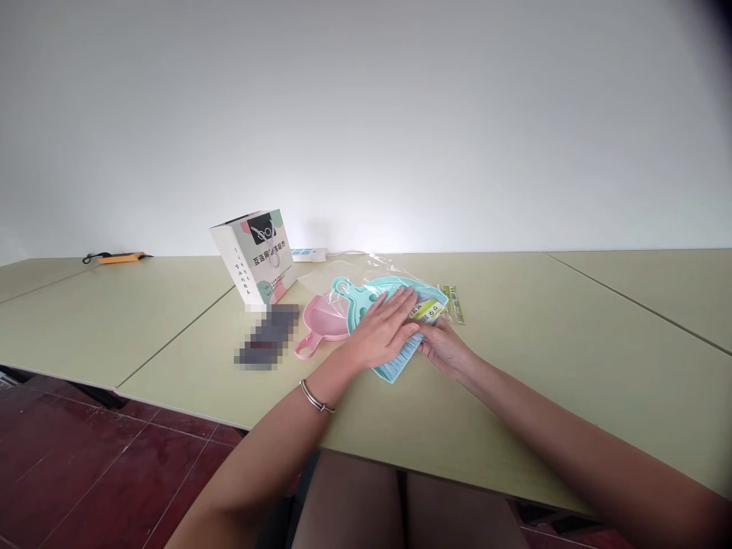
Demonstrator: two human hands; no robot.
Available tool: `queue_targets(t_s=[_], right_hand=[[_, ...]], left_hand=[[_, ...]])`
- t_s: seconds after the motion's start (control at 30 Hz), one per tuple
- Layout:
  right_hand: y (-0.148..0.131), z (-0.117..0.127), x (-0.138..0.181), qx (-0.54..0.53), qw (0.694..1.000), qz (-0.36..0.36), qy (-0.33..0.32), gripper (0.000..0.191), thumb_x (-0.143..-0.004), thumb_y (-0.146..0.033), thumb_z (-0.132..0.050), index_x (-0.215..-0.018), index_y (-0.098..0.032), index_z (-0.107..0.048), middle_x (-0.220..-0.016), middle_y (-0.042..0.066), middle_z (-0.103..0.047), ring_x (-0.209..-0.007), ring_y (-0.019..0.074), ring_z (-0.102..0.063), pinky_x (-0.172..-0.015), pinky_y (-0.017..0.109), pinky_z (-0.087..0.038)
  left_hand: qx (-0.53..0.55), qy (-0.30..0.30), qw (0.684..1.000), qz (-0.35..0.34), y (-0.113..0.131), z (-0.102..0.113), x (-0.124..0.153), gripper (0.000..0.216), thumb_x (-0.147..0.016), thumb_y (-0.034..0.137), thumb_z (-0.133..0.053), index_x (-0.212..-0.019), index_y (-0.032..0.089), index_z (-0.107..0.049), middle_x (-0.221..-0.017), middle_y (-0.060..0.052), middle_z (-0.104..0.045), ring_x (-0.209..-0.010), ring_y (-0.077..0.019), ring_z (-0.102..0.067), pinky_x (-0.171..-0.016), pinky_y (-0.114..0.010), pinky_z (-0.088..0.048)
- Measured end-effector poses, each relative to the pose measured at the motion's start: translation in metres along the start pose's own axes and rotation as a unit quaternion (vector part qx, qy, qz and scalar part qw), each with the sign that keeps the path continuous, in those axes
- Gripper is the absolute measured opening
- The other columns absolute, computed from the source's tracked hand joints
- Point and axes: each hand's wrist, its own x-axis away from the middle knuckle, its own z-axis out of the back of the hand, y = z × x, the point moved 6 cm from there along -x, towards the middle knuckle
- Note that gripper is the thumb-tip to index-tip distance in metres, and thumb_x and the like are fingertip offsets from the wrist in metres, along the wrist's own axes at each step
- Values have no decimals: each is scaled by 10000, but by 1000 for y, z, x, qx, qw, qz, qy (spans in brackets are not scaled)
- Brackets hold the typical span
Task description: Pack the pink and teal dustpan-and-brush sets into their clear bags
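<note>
A teal dustpan (357, 293) with a small brush (400, 360) lies tilted over the table, clear plastic wrap (392, 267) around it. My left hand (384, 328) rests flat across its middle, fingers stretched out and pointing to the upper right. At the set's right edge, beside the green-and-white label (432, 308), my right hand (447, 349) grips it, with some fingertips hidden underneath. Just left of the teal set is a pink dustpan (325, 320), partly covered by it, with its handle toward me.
A printed paper bag (255, 259) stands behind on the left, with a blurred dark flat item (268, 335) in front of it. A white power strip (309, 254) lies by the wall. An orange object with a black cord (122, 258) sits far left. Another green label (453, 303) lies at right.
</note>
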Motion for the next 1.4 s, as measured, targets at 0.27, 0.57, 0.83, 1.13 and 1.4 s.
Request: queue_targets(t_s=[0.27,0.57,0.83,1.13,1.4], right_hand=[[-15,2,3,-86,995,6,49,291,-645,-166,-743,-909,-216,-631,-915,-2,-713,-839,177,-677,-655,263,-578],[-19,8,1,-192,977,62,67,332,-673,-86,-701,-952,-234,-597,-982,-30,-702,-924,156,-665,-736,247,-600],[-15,20,-7,-148,983,-7,106,153,-735,-177,-663,-865,-222,-596,-913,-18,-711,-861,149,-680,-708,231,-596],[-19,56,-16,192,972,-64,118,372,-659,-549,-685,-581,-199,-586,-461,31,-603,-391,124,-531,-406,248,-459],[-42,73,-18,439,885,-30,150,363,-533,-489,-781,-518,-231,-526,-502,6,-563,-554,199,-579,-491,302,-442]], left_hand=[[74,348,931,79,-24,51,20,459,-926,393,-340,-1351,220,-315,-1449,-111,-346,-1379,-204,-249,-1135,-431,-182],[559,124,763,299,-50,-2,13,625,-753,468,-633,-1269,205,-399,-1254,-133,-557,-1132,-270,-553,-972,-426,-422],[572,114,780,228,-44,-6,10,602,-658,317,-742,-1183,180,-481,-1218,-110,-592,-1085,-264,-573,-925,-412,-449],[583,139,757,260,-60,-8,16,586,-636,290,-754,-1154,189,-497,-1147,-91,-637,-1036,-250,-612,-914,-406,-469],[595,168,717,323,-66,-3,22,505,-645,298,-749,-1088,174,-541,-1023,-79,-687,-901,-223,-664,-856,-392,-504]])
